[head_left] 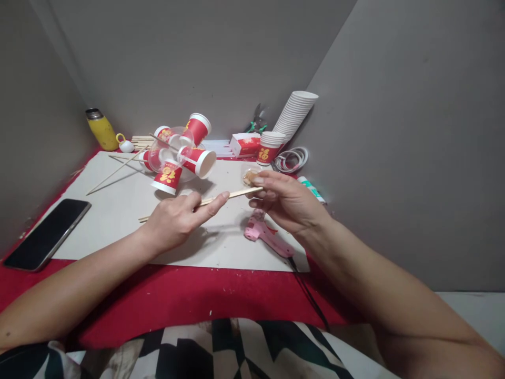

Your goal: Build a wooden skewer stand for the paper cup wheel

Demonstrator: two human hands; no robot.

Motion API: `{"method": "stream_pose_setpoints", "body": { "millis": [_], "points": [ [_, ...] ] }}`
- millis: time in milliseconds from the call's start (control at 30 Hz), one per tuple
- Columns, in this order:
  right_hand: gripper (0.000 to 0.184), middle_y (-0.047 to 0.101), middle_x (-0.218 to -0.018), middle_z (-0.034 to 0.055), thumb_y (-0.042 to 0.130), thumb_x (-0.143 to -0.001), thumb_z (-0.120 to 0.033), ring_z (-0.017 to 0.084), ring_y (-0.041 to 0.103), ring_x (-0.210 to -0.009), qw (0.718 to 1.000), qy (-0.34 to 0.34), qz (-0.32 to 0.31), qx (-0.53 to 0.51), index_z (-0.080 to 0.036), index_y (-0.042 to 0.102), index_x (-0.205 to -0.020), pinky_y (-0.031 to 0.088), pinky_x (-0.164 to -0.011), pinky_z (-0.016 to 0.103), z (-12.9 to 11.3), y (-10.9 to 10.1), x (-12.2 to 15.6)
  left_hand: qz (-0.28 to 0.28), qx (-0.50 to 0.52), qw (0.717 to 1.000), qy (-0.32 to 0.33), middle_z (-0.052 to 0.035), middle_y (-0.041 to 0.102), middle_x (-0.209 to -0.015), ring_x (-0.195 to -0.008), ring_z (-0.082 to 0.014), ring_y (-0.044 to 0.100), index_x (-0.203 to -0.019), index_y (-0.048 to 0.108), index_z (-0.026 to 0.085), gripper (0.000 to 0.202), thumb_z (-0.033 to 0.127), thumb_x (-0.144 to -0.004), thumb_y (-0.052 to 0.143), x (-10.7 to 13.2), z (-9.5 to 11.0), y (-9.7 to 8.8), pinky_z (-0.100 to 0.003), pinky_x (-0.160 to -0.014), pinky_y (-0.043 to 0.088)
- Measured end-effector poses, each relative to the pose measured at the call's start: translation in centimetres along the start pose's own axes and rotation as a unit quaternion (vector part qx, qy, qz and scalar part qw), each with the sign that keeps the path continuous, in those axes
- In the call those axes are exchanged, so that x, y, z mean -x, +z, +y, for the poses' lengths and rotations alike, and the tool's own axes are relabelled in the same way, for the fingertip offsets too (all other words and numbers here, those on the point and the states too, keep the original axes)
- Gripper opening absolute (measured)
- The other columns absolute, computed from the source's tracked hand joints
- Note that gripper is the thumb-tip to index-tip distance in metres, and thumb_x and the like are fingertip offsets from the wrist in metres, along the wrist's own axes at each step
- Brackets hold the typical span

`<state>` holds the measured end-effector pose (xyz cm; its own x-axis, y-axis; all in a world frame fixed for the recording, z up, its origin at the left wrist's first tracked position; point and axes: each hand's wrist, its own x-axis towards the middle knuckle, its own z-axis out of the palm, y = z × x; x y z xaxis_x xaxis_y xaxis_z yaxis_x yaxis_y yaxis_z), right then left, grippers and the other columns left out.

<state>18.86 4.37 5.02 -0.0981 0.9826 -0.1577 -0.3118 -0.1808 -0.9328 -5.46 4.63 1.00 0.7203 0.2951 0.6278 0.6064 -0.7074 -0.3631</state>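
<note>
My left hand (179, 218) is closed around a long wooden stick (236, 193), which it holds level above the white board (118, 210). My right hand (284, 202) pinches the stick's right end and also holds a small pale round piece (249, 177) at its fingertips. Behind the hands stands a wheel of red paper cups (179, 155) fixed around a clear plastic hub. A pink glue gun (262, 232) lies on the board just under my right hand.
A black phone (47, 233) lies at the left on the red cloth (197, 295). A yellow bottle (100, 129), loose sticks (118, 168), stacked white cups (294, 113), a red box (244, 143), scissors and coiled white cable (290, 159) sit at the back. Grey walls close in on both sides.
</note>
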Motion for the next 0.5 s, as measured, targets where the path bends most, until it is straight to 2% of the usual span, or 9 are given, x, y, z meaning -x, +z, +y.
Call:
{"method": "stream_pose_setpoints", "body": {
  "millis": [167, 267, 333, 367, 500],
  "points": [
    [0.015, 0.06, -0.062, -0.0029, 0.077, -0.058, -0.023, 0.008, 0.054, -0.056, 0.997, -0.056, 0.035, 0.037, -0.018, 0.067, -0.067, 0.044, -0.052, 0.02, 0.6, -0.1, -0.8, -0.074, -0.06, 0.995, -0.012, -0.002, 0.054, -0.074, -0.054, -0.0124, 0.047, -0.143, 0.048, 0.025, 0.055, 0.006, -0.092, 0.039, -0.6, 0.8, -1.4, -0.025, -0.044, 0.029],
    [0.009, 0.06, -0.058, -0.003, 0.074, -0.067, -0.024, 0.008, 0.051, -0.052, 0.973, -0.185, 0.051, 0.131, -0.019, 0.067, -0.066, 0.043, -0.051, 0.021, 1.2, -0.1, -0.7, -0.116, -0.086, 0.989, -0.023, -0.0026, 0.056, -0.075, -0.053, -0.0128, 0.049, -0.144, 0.046, 0.025, 0.057, 0.005, -0.091, 0.037, -1.0, 1.4, -2.2, -0.025, -0.043, 0.032],
    [0.007, 0.061, -0.058, -0.0028, 0.07, -0.075, -0.022, 0.009, 0.052, -0.051, 0.923, -0.295, 0.071, 0.237, -0.019, 0.068, -0.069, 0.043, -0.052, 0.023, 1.7, 0.0, -0.3, -0.134, -0.092, 0.986, -0.031, -0.0031, 0.057, -0.076, -0.053, -0.0136, 0.051, -0.144, 0.046, 0.024, 0.058, 0.004, -0.09, 0.036, -1.2, 1.8, -2.6, -0.026, -0.042, 0.033],
    [0.007, 0.063, -0.059, -0.0022, 0.068, -0.078, -0.021, 0.01, 0.054, -0.053, 0.885, -0.35, 0.077, 0.297, -0.02, 0.068, -0.071, 0.044, -0.053, 0.024, 2.0, 0.0, -0.2, -0.141, -0.091, 0.985, -0.037, -0.0033, 0.058, -0.076, -0.052, -0.014, 0.052, -0.145, 0.046, 0.024, 0.059, 0.004, -0.09, 0.037, -1.2, 2.0, -2.7, -0.026, -0.042, 0.033],
    [0.009, 0.071, -0.07, 0.0014, 0.063, -0.085, -0.016, 0.014, 0.063, -0.062, 0.694, -0.534, 0.065, 0.479, -0.02, 0.069, -0.08, 0.048, -0.062, 0.027, 3.0, 0.2, 0.3, -0.16, -0.026, 0.983, -0.081, -0.0039, 0.062, -0.08, -0.057, -0.0149, 0.057, -0.145, 0.046, 0.025, 0.059, 0.006, -0.089, 0.042, -1.1, 2.0, -2.4, -0.024, -0.044, 0.037]
  ]
}}
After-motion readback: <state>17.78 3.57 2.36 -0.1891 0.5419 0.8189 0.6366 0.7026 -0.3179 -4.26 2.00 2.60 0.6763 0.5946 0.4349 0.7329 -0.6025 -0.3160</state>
